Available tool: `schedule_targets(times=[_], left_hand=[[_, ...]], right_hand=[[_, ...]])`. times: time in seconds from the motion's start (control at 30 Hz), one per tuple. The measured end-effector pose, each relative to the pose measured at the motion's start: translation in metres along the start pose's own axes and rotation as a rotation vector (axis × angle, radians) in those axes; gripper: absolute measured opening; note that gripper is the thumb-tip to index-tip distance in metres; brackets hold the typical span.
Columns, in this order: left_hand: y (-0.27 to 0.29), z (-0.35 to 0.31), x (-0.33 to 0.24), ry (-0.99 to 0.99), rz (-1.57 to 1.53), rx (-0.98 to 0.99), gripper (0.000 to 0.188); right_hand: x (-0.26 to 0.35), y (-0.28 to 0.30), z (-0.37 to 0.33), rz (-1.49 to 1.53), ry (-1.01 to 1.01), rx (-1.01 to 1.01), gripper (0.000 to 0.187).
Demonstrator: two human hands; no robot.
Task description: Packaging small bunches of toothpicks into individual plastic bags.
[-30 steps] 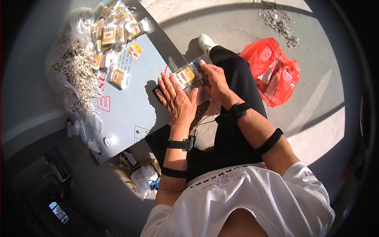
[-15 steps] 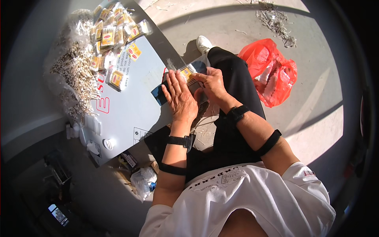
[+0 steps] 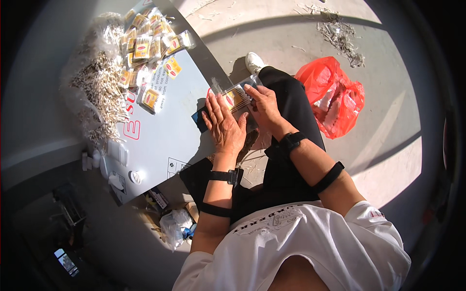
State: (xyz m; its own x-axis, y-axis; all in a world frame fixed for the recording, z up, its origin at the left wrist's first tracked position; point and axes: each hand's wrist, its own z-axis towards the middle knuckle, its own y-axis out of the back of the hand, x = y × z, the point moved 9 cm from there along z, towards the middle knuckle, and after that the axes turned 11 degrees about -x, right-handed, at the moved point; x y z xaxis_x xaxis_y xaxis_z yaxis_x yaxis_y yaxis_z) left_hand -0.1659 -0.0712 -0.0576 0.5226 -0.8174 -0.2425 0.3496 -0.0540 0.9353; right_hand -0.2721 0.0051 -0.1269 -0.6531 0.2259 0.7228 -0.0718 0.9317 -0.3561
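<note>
A clear plastic packet of cotton swabs (image 3: 235, 98) with a yellow card inside lies between my hands, just off the table's right edge and above my lap. My left hand (image 3: 226, 128) rests flat at the packet's left end, fingers stretched out and thumb apart. My right hand (image 3: 266, 105) pinches the packet's right end between thumb and fingers. Some of the packet's lower side is hidden by my hands. On the table, filled swab packets (image 3: 142, 47) are piled at the far side, and one packet (image 3: 149, 100) lies apart, nearer me.
A big clear bag of loose swabs (image 3: 99, 77) leans along the grey table's (image 3: 165, 128) left side. A loose yellow card (image 3: 172, 68) lies by the pile. A round white lid (image 3: 135, 177) sits near the front corner. A red plastic bag (image 3: 335, 92) stands on the floor, right of my leg.
My right thumb and fingers have shifted along the packet's right end, so more of its card and swabs shows. My left hand stays almost in place. The whole view has shifted slightly.
</note>
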Motion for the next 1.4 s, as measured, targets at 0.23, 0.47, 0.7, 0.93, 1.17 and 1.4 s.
schedule_targets(times=[0.23,0.47,0.7,0.93,1.17,1.4], left_hand=[[-0.002,0.0,0.013,0.075,0.056,0.002,0.085],[-0.009,-0.001,0.01,0.076,0.068,0.066,0.086],[-0.002,-0.006,0.016,0.089,0.046,0.027,0.087],[0.002,-0.005,0.02,0.077,-0.006,0.027,0.083],[0.067,0.014,0.134,0.244,-0.034,-0.39,0.067],[0.065,0.081,0.226,0.473,-0.185,-0.355,0.086]], right_hand=[[0.001,0.004,0.001,-0.046,-0.009,0.025,0.026],[-0.004,0.003,-0.001,-0.067,-0.024,0.012,0.025],[0.009,0.005,0.002,-0.189,0.053,0.049,0.032],[0.006,0.011,0.005,-0.202,0.094,0.047,0.019],[0.086,-0.016,-0.054,-0.824,1.084,-0.122,0.041],[0.037,-0.078,-0.076,-0.794,0.807,0.353,0.012]])
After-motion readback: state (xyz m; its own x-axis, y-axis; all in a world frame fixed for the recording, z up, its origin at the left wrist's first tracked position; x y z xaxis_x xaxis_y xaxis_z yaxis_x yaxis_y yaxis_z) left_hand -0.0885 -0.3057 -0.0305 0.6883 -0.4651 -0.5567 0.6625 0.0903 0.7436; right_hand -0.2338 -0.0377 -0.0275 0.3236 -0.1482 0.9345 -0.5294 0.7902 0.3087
